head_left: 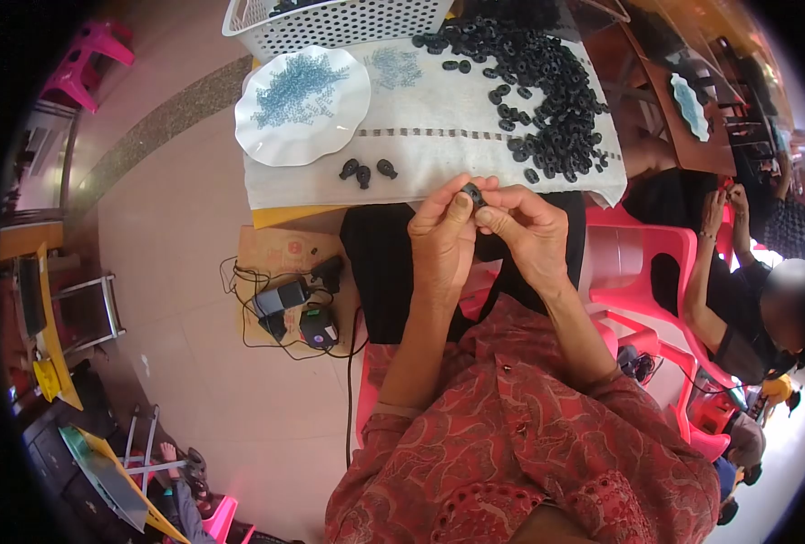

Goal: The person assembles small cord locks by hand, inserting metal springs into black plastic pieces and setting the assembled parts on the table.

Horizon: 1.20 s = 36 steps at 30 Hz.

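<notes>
Just past the near table edge, my left hand [442,234] and my right hand [531,238] meet, both closed. Pinched between their thumbs and fingers is a small black cord lock [473,192], gripped by both hands. On the cloth to the left lie three black cord locks [363,177], each with a knob at one end. Farther left stands a white wavy-edged plate [266,145] bearing a heap of tiny bluish springs [295,89]. A large pile of black cord lock parts [556,118] covers the right side of the cloth.
A white perforated basket [348,34] stands at the back, beside loose springs [393,68] on the white cloth [439,172]. Left on the floor, cardboard [253,245] holds black devices and cables [316,326]. Another person [738,308] sits at the right near pink chairs [643,263].
</notes>
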Each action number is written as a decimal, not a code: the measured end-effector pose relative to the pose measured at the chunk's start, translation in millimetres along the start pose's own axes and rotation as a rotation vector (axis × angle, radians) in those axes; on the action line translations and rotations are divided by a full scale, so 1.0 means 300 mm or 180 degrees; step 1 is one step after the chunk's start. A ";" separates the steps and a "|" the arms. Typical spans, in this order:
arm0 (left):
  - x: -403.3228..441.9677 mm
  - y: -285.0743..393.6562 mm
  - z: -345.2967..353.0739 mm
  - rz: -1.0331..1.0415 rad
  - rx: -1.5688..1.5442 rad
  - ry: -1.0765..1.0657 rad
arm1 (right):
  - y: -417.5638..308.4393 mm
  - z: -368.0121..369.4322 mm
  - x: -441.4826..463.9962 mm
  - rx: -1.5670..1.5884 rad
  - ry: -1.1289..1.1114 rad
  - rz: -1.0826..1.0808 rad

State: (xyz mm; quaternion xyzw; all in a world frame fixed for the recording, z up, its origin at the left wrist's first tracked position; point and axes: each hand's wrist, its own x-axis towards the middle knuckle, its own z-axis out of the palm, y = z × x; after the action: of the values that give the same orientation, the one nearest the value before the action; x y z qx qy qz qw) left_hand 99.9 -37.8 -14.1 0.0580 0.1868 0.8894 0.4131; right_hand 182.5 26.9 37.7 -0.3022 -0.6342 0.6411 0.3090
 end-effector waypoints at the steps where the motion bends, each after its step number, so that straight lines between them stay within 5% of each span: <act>1: 0.001 0.002 0.006 -0.0025 -0.0019 -0.0006 | -0.001 -0.011 0.004 -0.0379 -0.0026 -0.0159; 4: -0.005 0.011 0.020 -0.0069 -0.0021 -0.0043 | -0.020 -0.038 0.021 -0.1346 -0.0224 -0.0814; 20: -0.011 0.024 0.020 -0.0180 -0.0163 0.0257 | -0.003 0.013 -0.013 -0.0230 0.0055 -0.0327; 22: -0.011 0.021 0.020 -0.0162 -0.0160 0.0163 | -0.005 -0.005 -0.003 -0.0891 -0.0100 -0.0821; 36: -0.008 0.020 0.014 -0.0398 -0.0060 0.0379 | -0.023 0.006 -0.009 -0.1667 0.0041 -0.1296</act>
State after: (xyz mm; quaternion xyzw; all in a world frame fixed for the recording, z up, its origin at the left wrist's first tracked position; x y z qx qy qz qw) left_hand 98.3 -42.0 -7.7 -0.0107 0.2058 0.8655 0.4566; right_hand 182.8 23.6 44.7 -0.2425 -0.8228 0.3794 0.3467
